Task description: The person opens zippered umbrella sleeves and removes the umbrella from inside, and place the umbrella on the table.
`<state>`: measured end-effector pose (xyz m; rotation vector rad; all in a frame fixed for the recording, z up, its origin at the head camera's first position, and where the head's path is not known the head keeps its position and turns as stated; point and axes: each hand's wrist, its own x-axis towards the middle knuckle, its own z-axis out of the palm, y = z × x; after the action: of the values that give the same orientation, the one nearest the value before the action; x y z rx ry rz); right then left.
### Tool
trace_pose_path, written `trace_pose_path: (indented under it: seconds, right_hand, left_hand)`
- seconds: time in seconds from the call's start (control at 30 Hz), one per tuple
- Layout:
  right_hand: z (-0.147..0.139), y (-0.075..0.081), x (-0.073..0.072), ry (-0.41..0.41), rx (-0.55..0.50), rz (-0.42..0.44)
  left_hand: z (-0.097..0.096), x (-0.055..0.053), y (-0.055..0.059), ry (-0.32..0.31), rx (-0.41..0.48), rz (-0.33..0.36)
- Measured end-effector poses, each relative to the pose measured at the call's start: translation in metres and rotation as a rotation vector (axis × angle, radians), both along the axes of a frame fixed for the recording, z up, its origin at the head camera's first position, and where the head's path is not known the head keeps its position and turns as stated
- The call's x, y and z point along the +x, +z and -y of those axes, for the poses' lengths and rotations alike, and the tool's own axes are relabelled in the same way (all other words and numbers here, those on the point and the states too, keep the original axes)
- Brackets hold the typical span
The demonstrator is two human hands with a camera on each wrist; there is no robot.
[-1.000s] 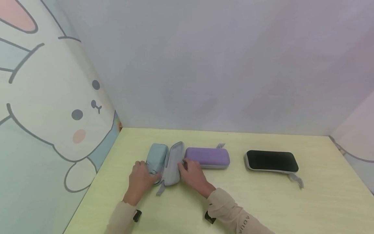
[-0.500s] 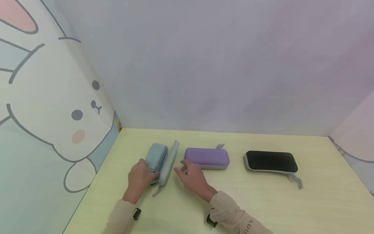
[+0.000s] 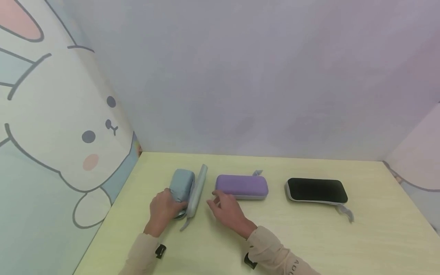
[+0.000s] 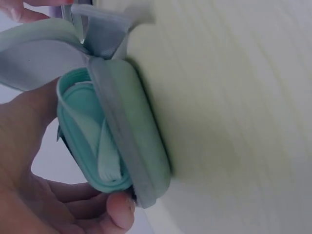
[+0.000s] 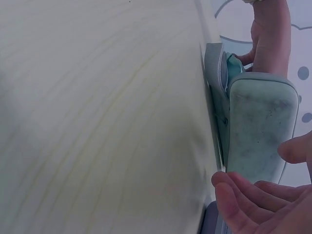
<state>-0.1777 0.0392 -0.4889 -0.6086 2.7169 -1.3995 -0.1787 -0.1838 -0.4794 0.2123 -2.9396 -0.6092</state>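
Note:
A pale green hard case [image 4: 146, 131] stands unfolded, its lid [image 3: 197, 191] raised steeply on the right. Inside the base sits a teal pouch [image 4: 97, 141] with a pale strap folded over its end. My left hand [image 3: 163, 208] grips the pouch, thumb on the lid side and fingers on the far side. A grey tab [image 3: 184, 225] hangs at the near end of the lid. My right hand [image 3: 228, 212] is apart from the lid, just to its right, fingers loosely bent and holding nothing. In the right wrist view the lid's outer face [image 5: 261, 126] lies beyond the thumb.
Close behind the right hand lies a closed purple case [image 3: 242, 186], its left front corner partly covered by that hand. Farther right is a black case [image 3: 317, 190] with a grey tab. A plain wall [image 3: 261, 76] rises behind the pale yellow table [image 3: 309, 244].
The lid has swung up from lying open on the right to a steep stand beside the pouch. My right hand has come off its edge. The left hand keeps its grip.

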Motion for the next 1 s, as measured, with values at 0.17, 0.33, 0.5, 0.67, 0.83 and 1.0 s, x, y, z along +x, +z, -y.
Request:
trace_pose_path:
  seconds: [0.17,0.33,0.5,0.67,0.83,1.0]
  right_hand:
    - [-0.005,-0.003,-0.002,-0.008,0.013,-0.018]
    - [-0.010,-0.005,-0.002,0.003,0.021,-0.019]
    - [-0.016,-0.005,-0.001,0.006,0.036,-0.005]
    - [-0.022,-0.004,-0.001,0.017,0.046,-0.008]
    - [-0.029,-0.002,-0.001,0.020,0.040,-0.016]
    - [-0.033,-0.002,-0.001,0.021,0.042,-0.011]
  left_hand:
    - [0.003,0.000,0.000,-0.013,0.026,-0.003]
    - [0.006,0.001,0.005,-0.032,0.036,-0.021]
    - [0.007,-0.001,0.011,-0.043,0.029,-0.049]
    - [0.007,0.000,0.020,-0.055,0.042,-0.067]
    - [0.007,0.000,0.029,-0.048,0.067,-0.061]
    - [0.010,-0.005,0.037,-0.041,0.070,-0.072]
